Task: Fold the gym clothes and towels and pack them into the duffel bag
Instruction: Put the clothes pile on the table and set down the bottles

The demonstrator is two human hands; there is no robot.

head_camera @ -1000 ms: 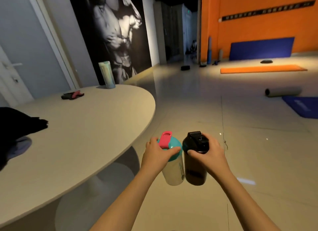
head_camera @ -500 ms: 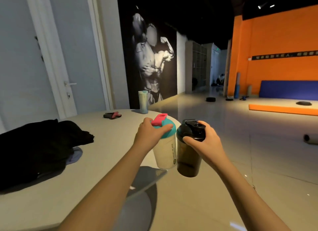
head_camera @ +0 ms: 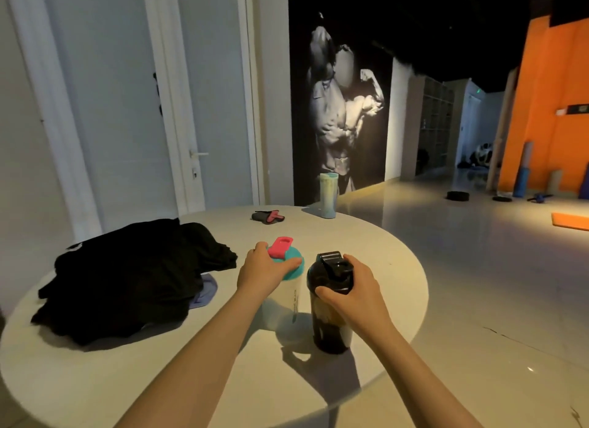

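Head view: the left hand (head_camera: 264, 274) clasps the teal lid of the clear shaker bottle (head_camera: 291, 303), and the right hand (head_camera: 353, 293) clasps the lid of the black shaker bottle (head_camera: 328, 328), near the right edge of the surface (head_camera: 382, 255). The gym clothes (head_camera: 127, 277) lie heaped at its left edge. Held by lids alone, a bottle could topple.

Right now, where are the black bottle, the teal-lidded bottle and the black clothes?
black bottle (head_camera: 327, 333), head view, dark lower body.
teal-lidded bottle (head_camera: 289, 311), head view, pale body.
black clothes (head_camera: 127, 277), head view, middle of pile.

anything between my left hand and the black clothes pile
Nothing lies between them: the left hand is just right of the black clothes, with only bare table between. But it grips the teal-lidded shaker bottle, so it isn't free.
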